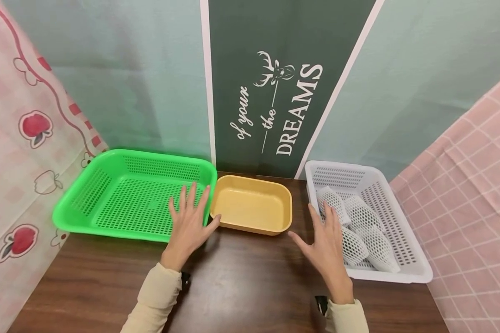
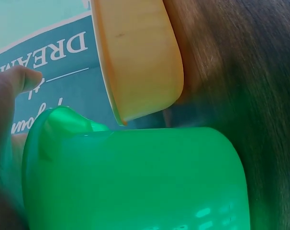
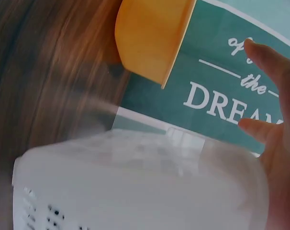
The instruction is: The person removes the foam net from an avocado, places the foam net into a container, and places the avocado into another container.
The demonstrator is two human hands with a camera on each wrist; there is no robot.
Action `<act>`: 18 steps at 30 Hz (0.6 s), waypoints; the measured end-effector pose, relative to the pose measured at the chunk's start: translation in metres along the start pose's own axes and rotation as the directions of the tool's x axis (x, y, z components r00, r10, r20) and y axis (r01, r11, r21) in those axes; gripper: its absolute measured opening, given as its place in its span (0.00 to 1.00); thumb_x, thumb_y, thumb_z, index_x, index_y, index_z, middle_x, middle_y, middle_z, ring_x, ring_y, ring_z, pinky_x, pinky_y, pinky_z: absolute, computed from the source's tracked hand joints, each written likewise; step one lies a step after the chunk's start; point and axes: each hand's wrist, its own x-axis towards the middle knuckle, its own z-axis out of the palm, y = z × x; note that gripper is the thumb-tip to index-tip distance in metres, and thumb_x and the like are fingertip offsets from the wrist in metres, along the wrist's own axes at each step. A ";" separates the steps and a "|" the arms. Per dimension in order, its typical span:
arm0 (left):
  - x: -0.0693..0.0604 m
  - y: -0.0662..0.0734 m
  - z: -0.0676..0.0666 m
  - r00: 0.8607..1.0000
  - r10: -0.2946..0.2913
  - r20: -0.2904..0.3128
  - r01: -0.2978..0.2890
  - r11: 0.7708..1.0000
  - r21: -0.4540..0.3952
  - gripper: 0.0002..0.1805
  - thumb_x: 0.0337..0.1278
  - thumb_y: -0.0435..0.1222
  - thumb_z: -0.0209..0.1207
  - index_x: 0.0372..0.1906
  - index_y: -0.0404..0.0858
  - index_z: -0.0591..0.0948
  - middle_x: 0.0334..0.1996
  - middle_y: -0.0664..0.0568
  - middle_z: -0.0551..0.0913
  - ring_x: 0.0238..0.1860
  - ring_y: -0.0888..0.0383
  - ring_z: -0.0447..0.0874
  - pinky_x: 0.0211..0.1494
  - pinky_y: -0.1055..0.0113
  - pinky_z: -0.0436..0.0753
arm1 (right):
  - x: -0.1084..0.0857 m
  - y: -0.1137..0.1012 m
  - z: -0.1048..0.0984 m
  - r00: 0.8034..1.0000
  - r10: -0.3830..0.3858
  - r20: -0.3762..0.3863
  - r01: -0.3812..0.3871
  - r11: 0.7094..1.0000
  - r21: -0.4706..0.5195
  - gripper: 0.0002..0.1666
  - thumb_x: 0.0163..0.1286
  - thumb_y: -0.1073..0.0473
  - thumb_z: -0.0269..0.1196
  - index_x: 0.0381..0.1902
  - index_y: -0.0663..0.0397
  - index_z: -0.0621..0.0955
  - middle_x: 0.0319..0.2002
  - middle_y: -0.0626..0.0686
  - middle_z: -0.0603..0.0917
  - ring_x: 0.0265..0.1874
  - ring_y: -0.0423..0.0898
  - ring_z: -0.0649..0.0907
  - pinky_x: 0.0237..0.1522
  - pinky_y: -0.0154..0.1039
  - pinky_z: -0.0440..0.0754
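My left hand is over the front right rim of a green plastic basket, fingers spread and holding nothing. Its thumb reaches toward the left end of a yellow rectangular tub, whose inside looks bare. On the other side, my right hand hovers with spread fingers at the left rim of a white plastic basket. Inside that basket lie several pieces wrapped in white foam netting; what the netting covers is hidden. The right wrist view shows the white basket's wall below the hand.
All three containers stand in a row on a dark wooden table. Behind them hangs a green cloth backdrop with printed words. A fruit-patterned cloth closes the left side, a pink checked cloth the right.
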 end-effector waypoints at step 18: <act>-0.005 -0.016 -0.008 1.000 -0.025 -0.017 0.025 1.000 -0.010 0.44 0.56 0.55 0.61 0.76 0.49 0.60 0.77 0.36 0.52 0.76 0.32 0.47 0.69 0.25 0.47 | -0.008 0.034 -0.024 0.998 0.058 0.030 -0.059 0.998 0.028 0.48 0.56 0.42 0.72 0.69 0.58 0.70 0.73 0.72 0.57 0.73 0.74 0.55 0.67 0.73 0.54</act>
